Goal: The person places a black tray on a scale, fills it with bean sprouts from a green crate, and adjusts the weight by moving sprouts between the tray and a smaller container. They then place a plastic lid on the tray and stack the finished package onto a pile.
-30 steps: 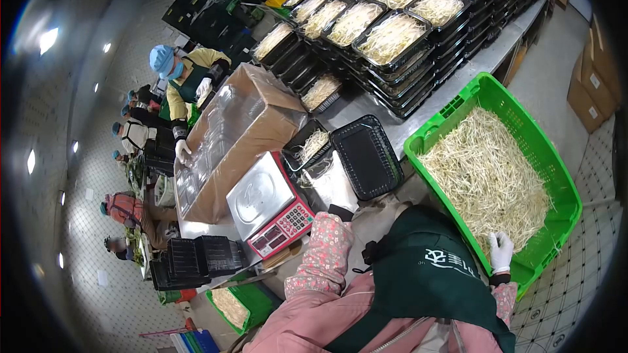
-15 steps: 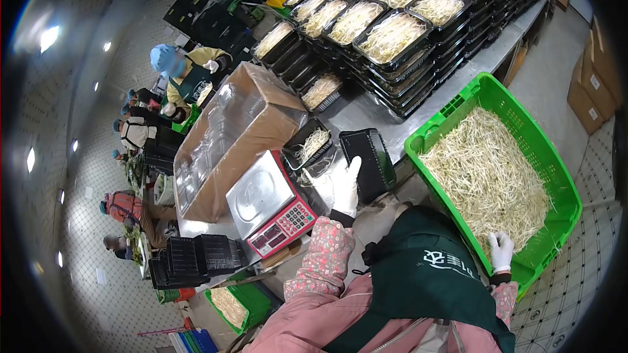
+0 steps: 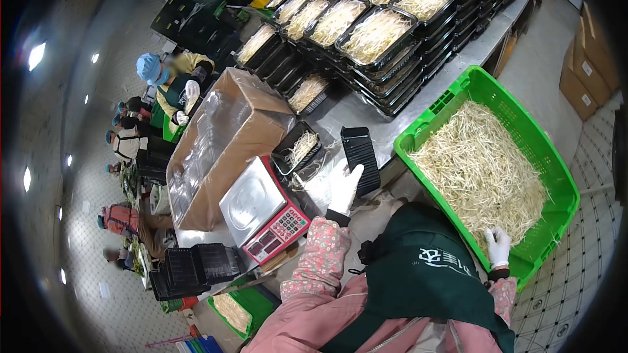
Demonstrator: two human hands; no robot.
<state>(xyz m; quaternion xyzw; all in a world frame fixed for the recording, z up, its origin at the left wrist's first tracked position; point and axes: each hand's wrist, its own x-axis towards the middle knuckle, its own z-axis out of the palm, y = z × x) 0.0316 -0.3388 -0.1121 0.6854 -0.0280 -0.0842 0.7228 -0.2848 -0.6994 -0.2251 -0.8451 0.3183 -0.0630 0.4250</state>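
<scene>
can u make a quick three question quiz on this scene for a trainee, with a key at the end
1. Which of the wearer's hands is at the tilted black tray?
a) right
b) left
c) neither

2. True or false: a filled tray sits on the plate of the red-edged scale.

3. What lies loose in the green crate, and which hand is there?

Key:
1. b, the gloved left hand.
2. False; no tray sits on the scale's plate.
3. Pale sprouts; the gloved right hand is at their near edge.
</scene>
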